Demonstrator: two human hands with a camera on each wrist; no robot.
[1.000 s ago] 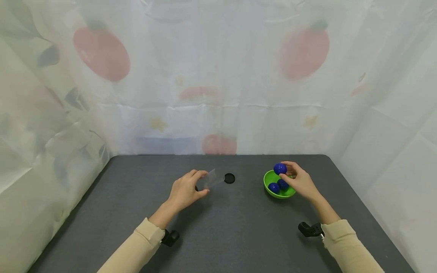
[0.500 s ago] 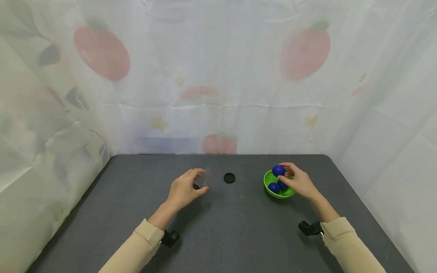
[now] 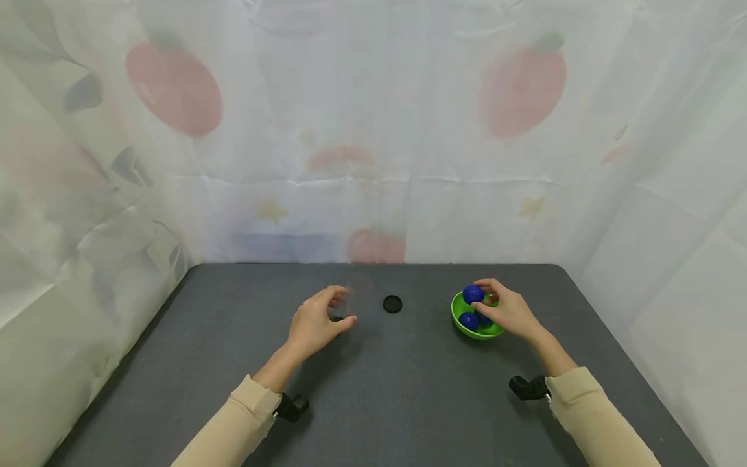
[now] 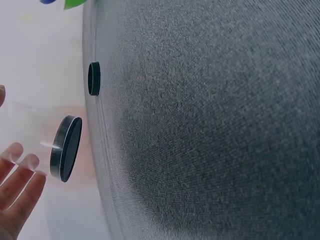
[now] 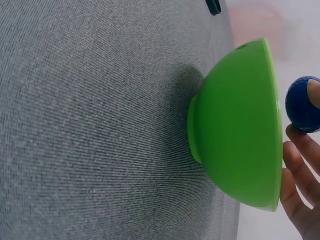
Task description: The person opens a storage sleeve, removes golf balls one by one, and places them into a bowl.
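Two hands busy: right hand (image 3: pixel 509 312) pinches a blue ball (image 3: pixel 472 294) above the green bowl (image 3: pixel 458 321); left hand (image 3: pixel 314 324) cradles a clear tube (image 4: pixel 30 137), steadying it upright by its black cap (image 4: pixel 66 148).

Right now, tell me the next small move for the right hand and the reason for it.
Probably carry the blue ball left toward the clear tube. The right hand pinches that ball just above the green bowl, where two more balls lie, while the left hand holds the tube on the table.
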